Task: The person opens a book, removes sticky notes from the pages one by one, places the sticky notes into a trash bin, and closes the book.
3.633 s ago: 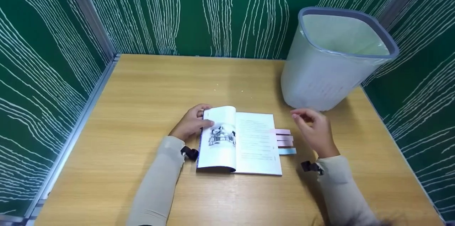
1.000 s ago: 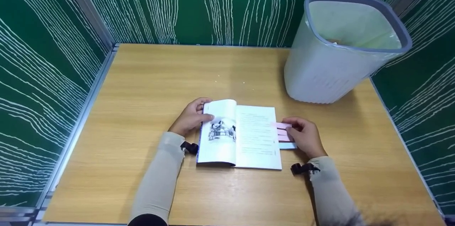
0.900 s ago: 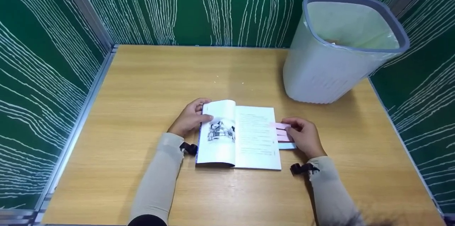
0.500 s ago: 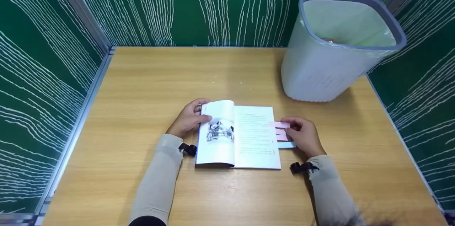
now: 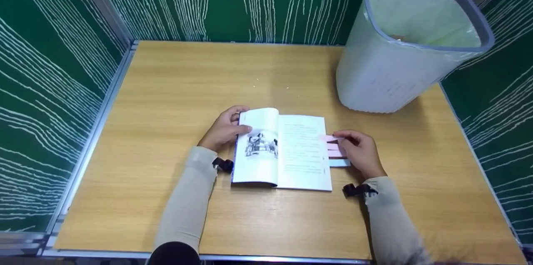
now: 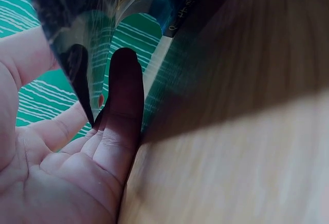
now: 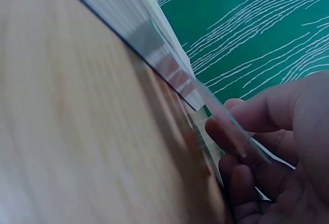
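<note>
An open book (image 5: pixel 302 165) lies on the table, its left page showing a black-and-white drawing. My left hand (image 5: pixel 222 131) grips the book's left edge, thumb on the page. In the left wrist view, the fingers of that hand (image 6: pixel 77 167) are beneath the dark cover (image 6: pixel 97 13). Sticky page tabs stick out from the right edge: a top pink tab (image 5: pixel 329 138), more pink tabs (image 5: pixel 334 153) and a blue tab (image 5: pixel 339 163). My right hand (image 5: pixel 363 152) pinches the outer end of the top pink tab, which tilts up; the strip (image 7: pixel 218 103) appears slanted in the right wrist view.
A pale waste bin (image 5: pixel 381 73) with a grey rim and a plastic liner stands at the table's back right. Something small and brownish is inside it. Tiny white specks lie behind the book. Green walls with white lines enclose the table (image 5: pixel 166 90).
From near the bin, my right hand has come down to the tabs and taken the top pink one, whose outer end now tilts up. My left hand keeps its grip on the book.
</note>
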